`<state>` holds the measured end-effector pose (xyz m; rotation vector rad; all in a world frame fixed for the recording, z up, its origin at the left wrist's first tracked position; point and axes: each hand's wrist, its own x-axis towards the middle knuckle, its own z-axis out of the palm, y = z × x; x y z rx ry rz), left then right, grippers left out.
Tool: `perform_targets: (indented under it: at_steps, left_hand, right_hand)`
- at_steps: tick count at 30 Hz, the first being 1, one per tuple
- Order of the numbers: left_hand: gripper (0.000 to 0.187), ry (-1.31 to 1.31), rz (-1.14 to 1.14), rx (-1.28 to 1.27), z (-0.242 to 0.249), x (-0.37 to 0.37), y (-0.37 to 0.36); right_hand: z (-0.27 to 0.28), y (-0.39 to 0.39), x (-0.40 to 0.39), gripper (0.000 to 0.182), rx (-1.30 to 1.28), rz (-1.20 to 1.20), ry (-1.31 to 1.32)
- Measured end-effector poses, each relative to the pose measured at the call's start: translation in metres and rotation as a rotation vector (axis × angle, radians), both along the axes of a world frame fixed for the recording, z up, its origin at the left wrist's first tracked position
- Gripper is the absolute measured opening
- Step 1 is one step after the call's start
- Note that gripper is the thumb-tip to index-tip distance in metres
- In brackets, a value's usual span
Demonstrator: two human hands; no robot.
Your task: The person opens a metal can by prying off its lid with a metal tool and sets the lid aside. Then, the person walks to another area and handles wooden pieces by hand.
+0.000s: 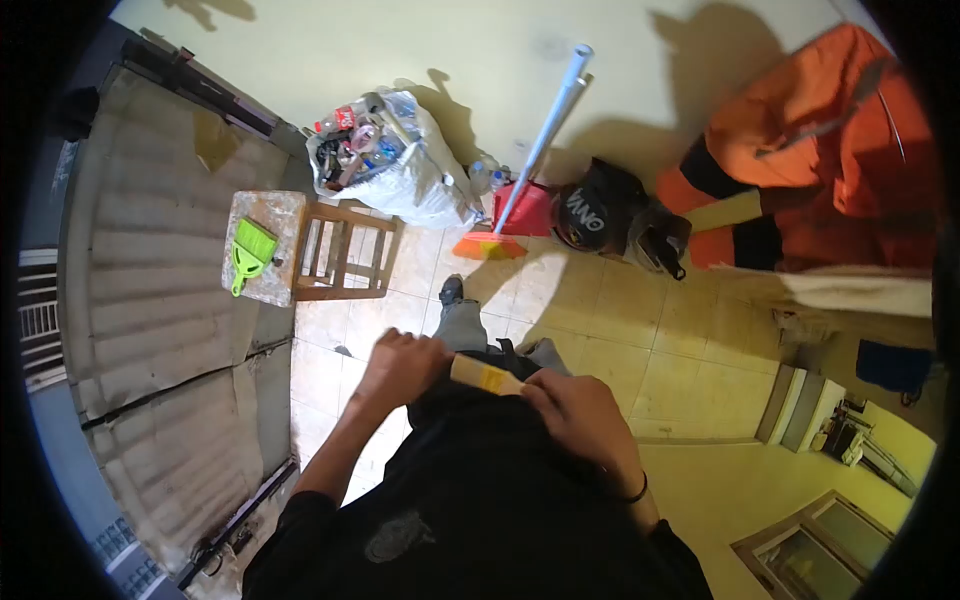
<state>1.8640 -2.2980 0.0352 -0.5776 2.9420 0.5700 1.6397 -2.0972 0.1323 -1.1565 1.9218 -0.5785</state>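
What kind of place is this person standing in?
Probably a tiled entry or utility corner of a home. A broom leans on the wall beside a full rubbish bag, and a corrugated metal door stands on one side.

We are in a home's utility corner or entry yard, with a yellow tiled floor underfoot. Using the broom leaning on the pale wall as our landmark, a bulging bag of rubbish sits just left of it, a wooden stool with a green dustpan further left against a corrugated metal gate, and orange clothing hangs to its right.
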Motion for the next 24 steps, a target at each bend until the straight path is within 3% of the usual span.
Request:
perform_targets:
  at_steps: [1, 3, 5, 6, 8, 9, 11, 15, 17, 18, 22, 24]
  left_hand:
    - [0.029, -0.106, 0.105, 0.072, 0.001, 0.011, -0.028]
    - [0.051, -0.021, 0.255, 0.291, 0.017, 0.029, -0.065]
    - [0.078, 0.101, 0.312, 0.787, 0.011, 0.038, -0.084]
    - [0.090, 0.317, 0.239, 1.107, 0.004, 0.033, -0.087]
    - [0.089, 0.599, 0.298, 1.536, 0.004, 0.018, -0.081]
    - [0.089, 0.623, 0.324, 1.521, 0.011, 0.009, -0.087]
    - [0.076, 0.795, 0.528, 1.834, 0.021, -0.001, -0.104]
    - [0.062, 1.141, 0.703, 1.925, 0.014, 0.011, -0.123]
    - [0.054, 1.112, 0.937, 1.674, 0.022, 0.024, -0.134]
    - [0.054, 1.230, 1.039, 1.584, 0.014, 0.032, -0.139]
    - [0.053, 1.331, 1.393, 1.339, 0.015, 0.099, -0.161]
    - [0.045, 1.226, 1.483, 1.080, -0.007, 0.143, -0.164]
  right_hand:
    - [0.002, -0.019, 0.003, 0.021, 0.002, 0.009, 0.001]
    - [0.007, -0.055, 0.014, 0.018, -0.007, -0.257, -0.105]
    - [0.006, -0.093, 0.032, 0.018, -0.019, -0.252, -0.128]
    - [0.005, -0.112, 0.042, 0.018, -0.035, -0.252, -0.152]
    - [0.001, -0.147, 0.061, 0.019, -0.101, -0.124, -0.198]
    - [-0.001, -0.161, 0.070, 0.020, -0.161, -0.041, -0.236]
    - [-0.002, -0.184, 0.081, 0.021, -0.124, 0.024, -0.234]
    - [-0.005, -0.217, 0.085, 0.021, -0.047, 0.160, -0.233]
    - [-0.013, -0.231, 0.077, 0.020, -0.015, 0.242, -0.217]
    - [-0.018, -0.240, 0.071, 0.022, -0.010, 0.253, -0.205]
    - [-0.060, -0.284, 0.044, 0.026, -0.019, 0.225, -0.097]
    - [-0.084, -0.321, 0.038, 0.027, 0.006, 0.225, -0.086]
